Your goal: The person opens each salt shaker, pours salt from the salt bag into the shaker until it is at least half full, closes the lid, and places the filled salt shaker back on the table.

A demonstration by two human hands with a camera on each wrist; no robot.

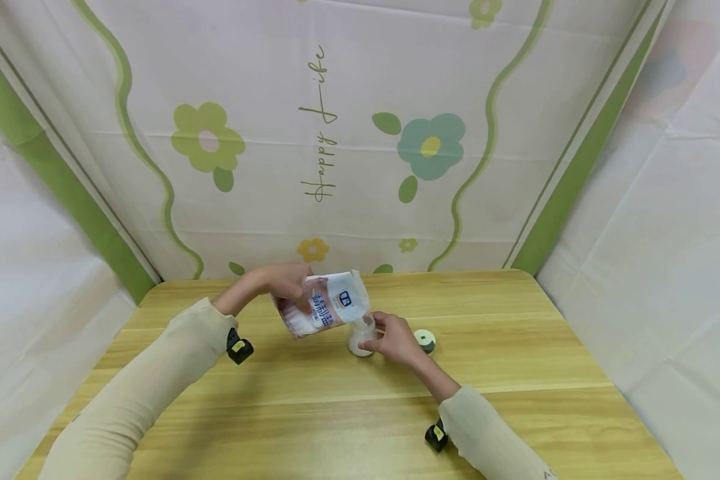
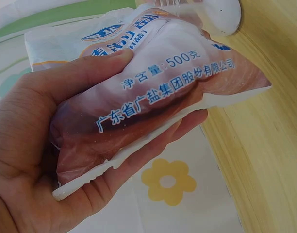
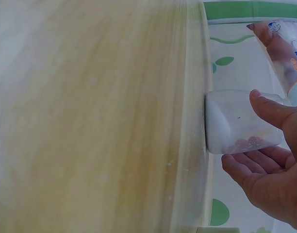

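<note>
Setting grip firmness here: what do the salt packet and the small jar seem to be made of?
Salt packet: probably thin plastic film, slightly glossy; its printed face creases and bulges.
Small jar: smooth, see-through glass or hard plastic, can't tell which; white contents show through its wall.

Yellow wood-grain table (image 1: 312,413), white flower-print backdrop (image 1: 264,80).
Bag (image 1: 330,303): white, brownish-pink, blue lettering. Jar (image 1: 359,339): clear, white inside. Round lid-like piece (image 1: 426,339): off-white top, small dark square, grey-green side. Backdrop print: olive, teal, orange flowers, green wavy lines. Sleeves (image 1: 150,373): plain cream.
</note>
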